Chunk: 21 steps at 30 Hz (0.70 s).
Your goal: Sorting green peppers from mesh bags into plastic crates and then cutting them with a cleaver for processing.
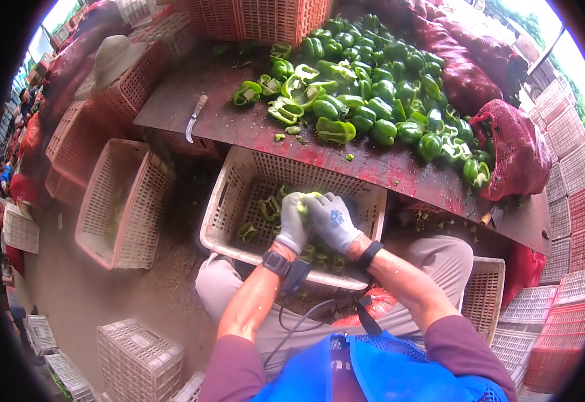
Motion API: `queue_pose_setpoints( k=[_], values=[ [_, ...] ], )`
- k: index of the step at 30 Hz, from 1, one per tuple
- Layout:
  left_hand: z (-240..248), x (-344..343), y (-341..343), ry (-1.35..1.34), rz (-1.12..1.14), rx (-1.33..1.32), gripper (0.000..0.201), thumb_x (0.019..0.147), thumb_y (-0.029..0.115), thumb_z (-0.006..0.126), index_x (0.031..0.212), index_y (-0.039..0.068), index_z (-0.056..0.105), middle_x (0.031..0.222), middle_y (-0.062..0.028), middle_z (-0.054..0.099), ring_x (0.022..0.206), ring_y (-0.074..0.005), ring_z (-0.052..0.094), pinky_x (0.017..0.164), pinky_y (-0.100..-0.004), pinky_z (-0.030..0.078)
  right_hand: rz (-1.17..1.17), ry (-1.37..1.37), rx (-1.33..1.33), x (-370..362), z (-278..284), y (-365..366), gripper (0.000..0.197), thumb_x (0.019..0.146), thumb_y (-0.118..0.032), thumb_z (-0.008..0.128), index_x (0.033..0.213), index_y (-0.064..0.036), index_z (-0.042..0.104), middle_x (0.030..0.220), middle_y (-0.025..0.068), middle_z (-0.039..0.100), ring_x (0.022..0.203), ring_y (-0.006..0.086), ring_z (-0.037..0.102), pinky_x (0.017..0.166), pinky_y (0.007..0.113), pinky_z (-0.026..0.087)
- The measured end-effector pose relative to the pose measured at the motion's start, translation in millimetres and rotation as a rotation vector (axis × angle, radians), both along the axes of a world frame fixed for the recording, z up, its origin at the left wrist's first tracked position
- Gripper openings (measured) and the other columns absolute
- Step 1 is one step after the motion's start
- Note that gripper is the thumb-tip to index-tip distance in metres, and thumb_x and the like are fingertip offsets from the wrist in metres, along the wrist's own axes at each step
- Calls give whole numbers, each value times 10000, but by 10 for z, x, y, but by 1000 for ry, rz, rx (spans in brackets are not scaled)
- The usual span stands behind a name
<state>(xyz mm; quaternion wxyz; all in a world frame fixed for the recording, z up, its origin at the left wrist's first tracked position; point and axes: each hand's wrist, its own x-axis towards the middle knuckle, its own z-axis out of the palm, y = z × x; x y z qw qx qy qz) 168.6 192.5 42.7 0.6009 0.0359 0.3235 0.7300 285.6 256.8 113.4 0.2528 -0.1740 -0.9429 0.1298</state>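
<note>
My left hand (293, 220) and my right hand (332, 218), in pale work gloves, meet over a plastic crate (213, 213) in front of me. Both are closed round a green bell pepper (311, 195), of which only a little shows between the fingers. Cut pieces of green pepper (247, 232) lie in the crate below. On the table (239, 127) beyond, whole peppers (383, 87) are heaped, with opened pepper halves (285, 110) at the near left of the heap. A knife (195, 119) rests on the table's left part, away from my hands.
A red mesh sack (517, 147) stands at the table's right end, near a second blade (492, 216). Larger red sacks (466, 60) lie behind. Pinkish crates (121, 204) stand at left, a pale crate (141, 358) on the floor, and stacked crates (574, 228) line the right.
</note>
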Motion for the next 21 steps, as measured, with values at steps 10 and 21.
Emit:
queue_pose_setpoints(
  k=[10,21],
  values=[
    [-289,-164,153,679,120,-57,343,1028,302,598,1261,54,562,1155,-79,588,1066,-180,557,960,-332,470,-351,26,-722,835,896,672,254,1033,-208,573,1208,-39,645,1014,178,706,878,263,678,795,384,531],
    [-588,144,222,1138,-174,-293,607,979,408,687,1437,36,547,1318,-167,651,1184,-283,631,1001,-376,498,-997,-1231,-87,3967,1384,1231,342,903,-334,636,1176,-136,698,1100,199,724,1091,362,701,906,479,561]
  ],
)
